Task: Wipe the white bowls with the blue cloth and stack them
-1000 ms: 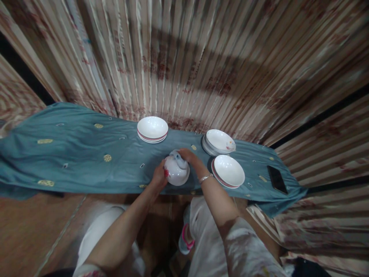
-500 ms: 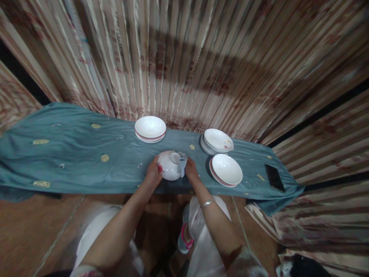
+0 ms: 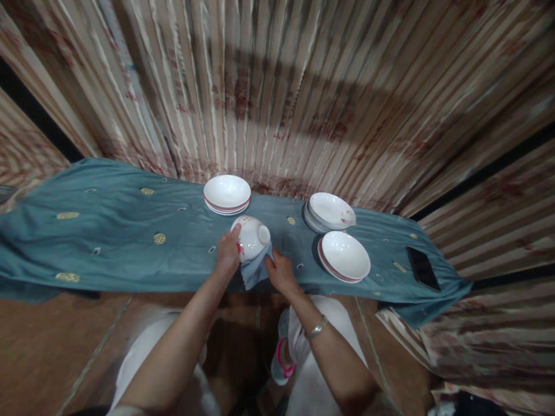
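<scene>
Cloth (image 3: 255, 270) shifted nearside of bowl (image 3: 250, 236) — right fingers (image 3: 273, 268) gripping it

Left hand (image 3: 228, 251) grips tilted bowl (image 3: 250, 240); right hand (image 3: 282, 273) holds blue cloth (image 3: 255, 269) against it; 3 dish stacks (image 3: 228, 192) nearby.

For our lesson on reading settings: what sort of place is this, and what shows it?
Probably a makeshift, curtained-off workspace: patterned curtains hang behind a narrow, cloth-covered table, and stacks of white dishes stand on it.
</scene>
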`<state>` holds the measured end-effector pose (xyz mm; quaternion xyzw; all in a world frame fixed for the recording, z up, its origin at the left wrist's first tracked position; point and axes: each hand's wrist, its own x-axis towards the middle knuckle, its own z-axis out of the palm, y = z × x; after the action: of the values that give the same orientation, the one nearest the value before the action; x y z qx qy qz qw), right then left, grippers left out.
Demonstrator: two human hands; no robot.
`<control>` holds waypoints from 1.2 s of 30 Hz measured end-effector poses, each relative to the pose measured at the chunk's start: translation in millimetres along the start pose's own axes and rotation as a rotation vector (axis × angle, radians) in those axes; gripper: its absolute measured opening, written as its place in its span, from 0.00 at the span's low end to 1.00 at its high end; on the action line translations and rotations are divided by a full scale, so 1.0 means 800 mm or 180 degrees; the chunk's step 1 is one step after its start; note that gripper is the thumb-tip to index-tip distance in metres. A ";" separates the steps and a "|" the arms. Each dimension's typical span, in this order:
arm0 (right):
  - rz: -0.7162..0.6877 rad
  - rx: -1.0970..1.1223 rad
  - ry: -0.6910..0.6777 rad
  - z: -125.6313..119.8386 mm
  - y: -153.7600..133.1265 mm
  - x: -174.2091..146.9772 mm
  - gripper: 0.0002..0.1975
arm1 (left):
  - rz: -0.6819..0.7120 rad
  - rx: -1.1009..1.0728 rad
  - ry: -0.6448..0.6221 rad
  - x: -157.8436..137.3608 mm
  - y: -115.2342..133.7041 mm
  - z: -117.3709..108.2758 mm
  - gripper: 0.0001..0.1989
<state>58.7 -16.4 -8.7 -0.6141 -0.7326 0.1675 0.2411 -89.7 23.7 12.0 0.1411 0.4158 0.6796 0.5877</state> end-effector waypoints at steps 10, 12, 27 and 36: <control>0.0234 0.1413 -0.0519 -0.028 -0.012 0.010 0.10 | 0.0883 0.1740 -0.0298 -0.033 0.006 0.023 0.09; 0.0243 0.1667 -0.0610 -0.033 -0.009 0.011 0.11 | 0.1107 0.2108 -0.0400 -0.033 0.001 0.023 0.08; 0.0627 0.1190 -0.0396 -0.068 -0.002 0.014 0.11 | 0.2441 0.4780 -0.1529 -0.021 -0.036 0.012 0.10; 0.0803 0.1098 -0.0111 -0.070 0.020 0.020 0.12 | 0.2753 0.4920 -0.1884 -0.033 -0.041 0.009 0.11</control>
<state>100.7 -0.6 31.5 -0.6476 -0.6145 0.3298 0.3071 -55.2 1.6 0.3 0.8029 0.4972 0.3104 0.1086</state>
